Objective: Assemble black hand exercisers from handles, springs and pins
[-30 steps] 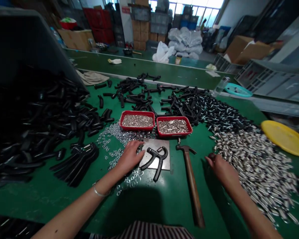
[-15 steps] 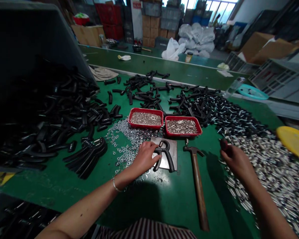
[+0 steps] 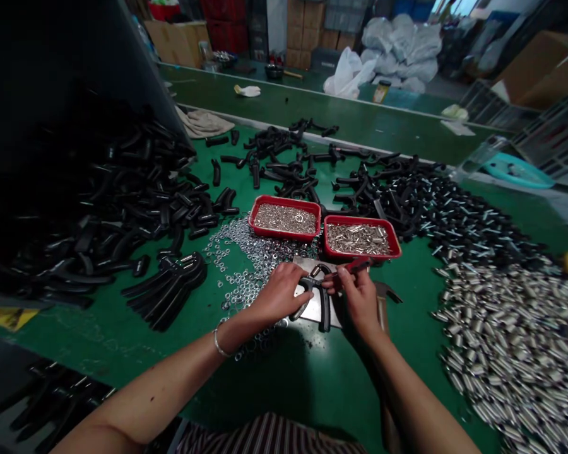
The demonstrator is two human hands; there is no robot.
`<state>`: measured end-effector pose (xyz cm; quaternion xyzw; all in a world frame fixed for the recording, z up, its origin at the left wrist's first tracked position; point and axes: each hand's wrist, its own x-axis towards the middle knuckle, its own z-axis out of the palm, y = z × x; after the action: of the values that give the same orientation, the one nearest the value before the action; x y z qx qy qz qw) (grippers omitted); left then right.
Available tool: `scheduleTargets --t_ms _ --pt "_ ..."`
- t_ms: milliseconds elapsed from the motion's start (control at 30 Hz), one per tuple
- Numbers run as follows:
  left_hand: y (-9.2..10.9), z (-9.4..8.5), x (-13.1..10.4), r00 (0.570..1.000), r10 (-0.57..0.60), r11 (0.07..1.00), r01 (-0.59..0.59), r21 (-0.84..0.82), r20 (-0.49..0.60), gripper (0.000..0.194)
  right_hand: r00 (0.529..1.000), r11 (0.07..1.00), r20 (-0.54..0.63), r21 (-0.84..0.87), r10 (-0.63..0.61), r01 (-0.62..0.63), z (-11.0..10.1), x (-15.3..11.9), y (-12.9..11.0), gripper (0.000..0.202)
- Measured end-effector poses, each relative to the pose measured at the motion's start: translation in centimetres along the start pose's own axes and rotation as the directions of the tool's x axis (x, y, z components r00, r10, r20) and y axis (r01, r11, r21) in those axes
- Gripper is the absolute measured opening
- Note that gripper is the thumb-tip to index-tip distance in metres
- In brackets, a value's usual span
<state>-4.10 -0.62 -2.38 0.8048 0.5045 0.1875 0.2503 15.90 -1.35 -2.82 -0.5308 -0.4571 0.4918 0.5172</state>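
Observation:
A black spring clamp [image 3: 325, 306] with two legs lies on a square metal plate [image 3: 307, 309] in front of me. My left hand [image 3: 281, 291] is closed on the clamp's left side, fingers near the coil spring. Over the clamp's upper right, my right hand [image 3: 357, 296] grips a slim dark red tool [image 3: 358, 265]; its exact kind is unclear. Both hands meet around the clamp's head, and the fingers hide part of it. Under and beside my right wrist lies a hammer [image 3: 388, 292], its wooden handle mostly covered by the forearm.
Behind the plate stand two red trays, one with small metal pieces [image 3: 284, 236], one with small pins [image 3: 362, 256]. Loose metal rings [image 3: 241, 287] spread left. Stacked black clamp parts [image 3: 168, 287] lie farther left, below a large dark bin [image 3: 170, 120]. Metal sleeves [image 3: 515, 340] cover the right.
My right hand has come left from beside the metal sleeves to the clamp, bringing the dark red tool. My left hand stays on the clamp. The view has shifted slightly.

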Motion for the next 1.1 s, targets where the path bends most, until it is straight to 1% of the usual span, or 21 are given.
scheduleTargets --t_ms 133,200,267,333,367,400,433,467,533,567,600,667,733,767,800,867,933,1033,1100 --pt "-0.3 0.2 0.1 1.000 -0.001 1.000 0.001 -0.015 0.013 0.035 1.000 0.998 -0.016 -0.060 -0.001 0.000 -0.1 -0.2 0.2 0.030" --pt "-0.4 0.3 0.1 1.000 -0.001 1.000 0.001 -0.009 0.017 0.036 1.000 0.985 -0.020 -0.170 -0.024 0.020 -0.2 -0.5 0.1 0.028" --pt "-0.4 0.3 0.0 1.000 0.001 1.000 -0.001 0.000 0.020 0.037 0.997 0.929 0.008 -0.362 -0.074 0.072 -0.1 -0.8 -0.2 0.026" --pt "-0.2 0.3 0.0 1.000 0.002 1.000 -0.002 0.008 0.025 0.037 0.989 0.826 0.080 -0.545 -0.121 0.145 0.0 -0.7 -0.8 0.026" --pt "-0.1 0.2 0.0 1.000 0.003 1.000 -0.004 0.012 0.029 0.036 0.984 0.781 0.119 -0.599 -0.132 0.177 0.1 -0.5 -1.1 0.026" --pt "0.0 0.2 0.0 0.999 0.006 1.000 -0.006 0.017 0.034 0.036 0.980 0.760 0.150 -0.619 -0.135 0.199 0.3 -0.2 -1.4 0.026" --pt "0.1 0.2 0.0 0.999 0.007 1.000 -0.007 0.024 0.039 0.036 0.977 0.771 0.170 -0.604 -0.126 0.204 0.4 0.3 -1.8 0.025" --pt "0.3 0.1 0.0 0.999 0.003 0.999 -0.004 0.032 0.041 0.036 0.979 0.821 0.181 -0.542 -0.098 0.183 0.5 0.9 -2.1 0.025" --pt "0.5 0.1 -0.1 0.999 -0.018 0.999 0.015 0.052 0.040 0.036 0.980 0.939 0.199 -0.335 -0.014 0.082 0.5 2.1 -2.6 0.027" --pt "0.5 0.1 -0.1 0.999 -0.027 0.998 0.024 0.060 0.038 0.036 0.979 0.976 0.204 -0.215 0.026 0.019 0.5 2.6 -2.7 0.030" --pt "0.6 0.1 -0.1 0.999 -0.032 0.997 0.030 0.066 0.037 0.036 0.980 0.996 0.193 -0.083 0.054 -0.039 0.3 3.0 -2.8 0.033" --pt "0.6 0.1 -0.2 0.999 -0.028 0.997 0.025 0.070 0.038 0.037 0.989 0.982 0.129 0.164 0.073 -0.094 -0.2 3.3 -2.5 0.036" --pt "0.6 0.1 -0.2 0.999 -0.021 0.998 0.018 0.066 0.040 0.039 0.994 0.944 0.077 0.315 0.073 -0.094 -0.7 2.9 -1.9 0.033" --pt "0.6 0.1 -0.2 0.999 -0.024 0.998 0.021 0.063 0.041 0.039 0.995 0.940 0.073 0.329 0.069 -0.089 -0.9 2.5 -1.5 0.031" --pt "0.6 0.1 -0.3 0.999 -0.029 0.998 0.027 0.060 0.042 0.039 0.995 0.954 0.081 0.290 0.060 -0.081 -1.0 2.0 -1.0 0.031" --pt "0.5 0.2 -0.3 0.998 -0.039 0.998 0.037 0.056 0.039 0.038 0.995 0.984 0.094 0.168 0.037 -0.053 -1.1 1.1 -0.1 0.030" --pt "0.5 0.2 -0.2 0.999 -0.035 0.998 0.033 0.053 0.037 0.038 0.996 0.997 0.083 0.068 0.017 -0.022 -1.0 0.6 0.5 0.030" --pt "0.5 0.2 -0.2 0.999 -0.027 0.998 0.024 0.055 0.044 0.038 0.998 0.997 0.058 -0.068 -0.016 0.019 -0.7 0.1 0.8 0.029" --pt "0.5 0.2 -0.2 0.998 -0.034 0.998 0.031 0.056 0.050 0.038 0.997 0.975 0.052 -0.214 -0.048 0.058 -0.5 -0.3 0.4 0.028"
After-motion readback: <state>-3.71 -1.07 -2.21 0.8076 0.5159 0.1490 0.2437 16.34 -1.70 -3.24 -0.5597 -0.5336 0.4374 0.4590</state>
